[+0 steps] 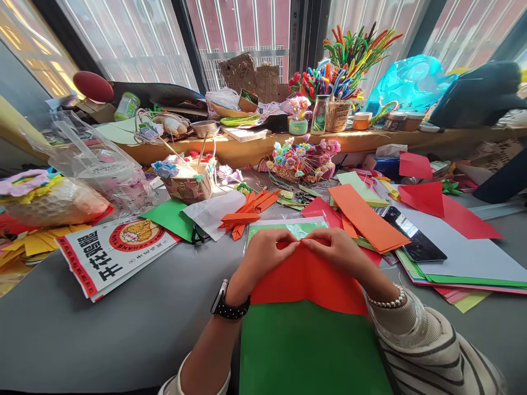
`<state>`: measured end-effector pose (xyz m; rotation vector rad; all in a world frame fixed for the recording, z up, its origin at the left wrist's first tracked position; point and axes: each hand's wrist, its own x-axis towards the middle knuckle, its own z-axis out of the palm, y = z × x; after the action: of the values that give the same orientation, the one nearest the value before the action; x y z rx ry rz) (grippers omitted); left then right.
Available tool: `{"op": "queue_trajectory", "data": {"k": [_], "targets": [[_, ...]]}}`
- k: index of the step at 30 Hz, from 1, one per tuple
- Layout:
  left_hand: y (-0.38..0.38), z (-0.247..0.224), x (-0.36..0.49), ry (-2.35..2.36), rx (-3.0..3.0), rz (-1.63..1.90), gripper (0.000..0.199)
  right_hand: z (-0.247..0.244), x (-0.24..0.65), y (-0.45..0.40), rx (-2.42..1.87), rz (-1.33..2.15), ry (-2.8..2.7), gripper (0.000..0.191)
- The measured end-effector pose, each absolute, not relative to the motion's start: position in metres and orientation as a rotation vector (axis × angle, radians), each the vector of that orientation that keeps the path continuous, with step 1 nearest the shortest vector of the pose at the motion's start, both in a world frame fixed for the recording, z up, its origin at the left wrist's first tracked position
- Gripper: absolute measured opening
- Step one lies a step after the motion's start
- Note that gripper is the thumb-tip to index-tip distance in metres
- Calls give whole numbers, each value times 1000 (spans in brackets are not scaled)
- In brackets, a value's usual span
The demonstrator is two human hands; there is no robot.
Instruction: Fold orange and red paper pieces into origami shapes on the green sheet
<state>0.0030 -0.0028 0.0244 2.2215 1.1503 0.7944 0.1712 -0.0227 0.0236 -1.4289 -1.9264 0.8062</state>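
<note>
Both hands meet over a sheet of red-orange paper [304,280] that has a vertical crease near its middle. My left hand [265,255] pinches its top edge, fingertips pressed together. Close beside it, my right hand [335,249] pinches the same edge. The paper's lower edge hangs over a green sheet [308,351] in front of me. Just beyond my hands lies a clear plastic sleeve [317,222] over something green. Folded orange strips [247,211] are piled to its left, and flat orange paper pieces [366,216] rest to its right.
A printed paper bag [119,252] lies at left, near a plastic-wrapped cup [119,181]. Flower baskets [189,184] stand farther back. A black phone [411,236] rests on stacked paper [486,260] at right. Pipe cleaners [358,55] crowd the windowsill.
</note>
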Motion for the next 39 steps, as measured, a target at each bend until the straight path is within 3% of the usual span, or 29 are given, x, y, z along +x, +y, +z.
{"op": "queue_trajectory", "data": {"k": [12,17,22,25,28,34,39], "targets": [[-3,30,-2,1052,2109,769,17,24,176,-24,-1347,1305,-1688,33],[1,33,-13,1091,1889,739,21,27,181,-24,-1372,1276,-1686,34],[11,24,-21,1205,1483,864,63,27,183,-23,-1419,1175,-1637,30],[16,16,-23,1208,1336,963,69,25,185,-22,-1399,1160,-1561,31],[17,15,-24,1185,1221,1070,65,23,186,-22,-1382,1151,-1491,32],[13,20,-23,1076,1144,938,33,23,187,-23,-1345,1180,-1516,30],[12,15,-22,1058,1118,1095,28,24,187,-22,-1317,1233,-1485,29]]}}
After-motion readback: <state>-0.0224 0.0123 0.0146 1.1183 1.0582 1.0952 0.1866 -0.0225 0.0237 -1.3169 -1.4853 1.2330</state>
